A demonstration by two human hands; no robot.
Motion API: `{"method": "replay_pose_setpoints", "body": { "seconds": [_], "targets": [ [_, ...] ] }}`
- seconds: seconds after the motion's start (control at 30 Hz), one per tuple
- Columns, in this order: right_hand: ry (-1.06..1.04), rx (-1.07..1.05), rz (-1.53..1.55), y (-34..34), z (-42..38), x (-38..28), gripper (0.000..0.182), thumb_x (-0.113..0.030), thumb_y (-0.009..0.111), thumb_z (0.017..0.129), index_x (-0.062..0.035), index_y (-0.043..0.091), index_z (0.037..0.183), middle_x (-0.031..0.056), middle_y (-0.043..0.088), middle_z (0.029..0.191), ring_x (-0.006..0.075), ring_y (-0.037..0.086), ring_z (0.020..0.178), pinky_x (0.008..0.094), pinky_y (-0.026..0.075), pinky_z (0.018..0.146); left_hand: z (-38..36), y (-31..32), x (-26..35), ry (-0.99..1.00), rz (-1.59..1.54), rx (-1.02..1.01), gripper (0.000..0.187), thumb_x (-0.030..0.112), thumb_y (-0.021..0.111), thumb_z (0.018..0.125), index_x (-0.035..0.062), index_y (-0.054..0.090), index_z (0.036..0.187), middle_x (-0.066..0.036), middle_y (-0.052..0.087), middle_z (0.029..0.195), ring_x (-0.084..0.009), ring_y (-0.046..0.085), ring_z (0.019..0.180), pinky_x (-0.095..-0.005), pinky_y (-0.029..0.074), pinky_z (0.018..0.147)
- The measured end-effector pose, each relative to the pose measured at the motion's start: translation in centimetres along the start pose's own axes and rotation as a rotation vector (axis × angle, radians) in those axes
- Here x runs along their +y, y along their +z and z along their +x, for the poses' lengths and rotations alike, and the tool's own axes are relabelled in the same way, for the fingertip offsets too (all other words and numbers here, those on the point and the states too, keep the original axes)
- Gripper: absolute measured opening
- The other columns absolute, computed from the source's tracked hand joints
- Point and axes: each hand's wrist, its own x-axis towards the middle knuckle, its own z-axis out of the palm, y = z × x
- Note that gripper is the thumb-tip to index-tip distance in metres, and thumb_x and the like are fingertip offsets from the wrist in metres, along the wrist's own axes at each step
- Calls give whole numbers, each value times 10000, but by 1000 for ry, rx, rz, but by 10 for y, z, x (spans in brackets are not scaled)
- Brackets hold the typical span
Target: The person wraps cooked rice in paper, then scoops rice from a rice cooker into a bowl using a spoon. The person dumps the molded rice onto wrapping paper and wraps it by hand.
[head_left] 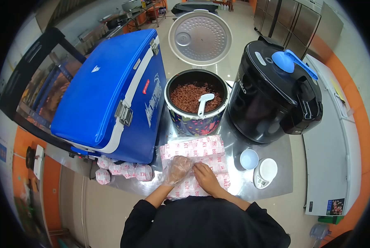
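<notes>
My left hand (pixel 178 170), inside a clear plastic glove, lies over printed red-and-white wrapping paper (pixel 210 163) at the table's front. Bare, my right hand (pixel 205 178) is beside it, with its fingertips at the glove's edge; what they pinch, if anything, is too small to make out. The gloved fingers are blurred by the plastic. Behind the paper stands an open rice cooker (pixel 197 124) holding reddish-brown rice (pixel 187 97), on which a white paddle (pixel 204 103) rests.
A blue cooler box (pixel 106 91) stands left, with several wrapped bundles (pixel 143 172) in front. At right are a black container (pixel 259 99) with a blue ladle (pixel 284 61), a light-blue bowl (pixel 249 159) and a small white scale (pixel 267 170).
</notes>
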Motion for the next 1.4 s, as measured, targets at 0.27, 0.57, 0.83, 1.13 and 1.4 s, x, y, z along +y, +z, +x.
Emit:
{"method": "replay_pose_setpoints", "body": {
  "seconds": [0.27,0.57,0.83,1.13,1.4],
  "targets": [
    [117,18,69,6,-6,5,357,-5,568,769,52,574,1122,169,554,1108,305,514,1090,401,428,937,-9,5,-6,-58,-184,-164,166,89,628,745,77,655,908,-123,606,876,-307,596,819,-418,497,699],
    [78,64,-437,-9,-3,39,215,-57,581,723,-90,590,936,38,567,1029,218,512,991,376,345,788,-17,-24,1,-113,-72,-275,418,84,602,774,206,631,1173,-134,557,1104,-325,591,932,-410,492,854],
    [128,-85,-60,-2,-19,52,231,36,596,710,6,581,939,125,570,975,308,528,939,407,448,782,-85,31,-18,-221,-73,-202,310,159,564,878,68,595,1173,-153,619,1036,-311,591,997,-411,459,928],
    [46,-352,-75,-45,-17,44,311,-55,615,726,13,613,1029,140,586,976,311,561,922,381,486,843,-54,-28,6,-253,-113,-316,402,173,551,858,70,533,1247,-122,579,1110,-329,546,1058,-436,465,869],
    [417,-445,-117,-21,11,60,292,-60,671,698,-4,578,969,145,595,907,316,571,884,391,493,763,-51,4,-17,-490,-76,-539,281,212,552,846,44,571,1070,-162,565,976,-352,558,926,-425,467,832]
  ]
}}
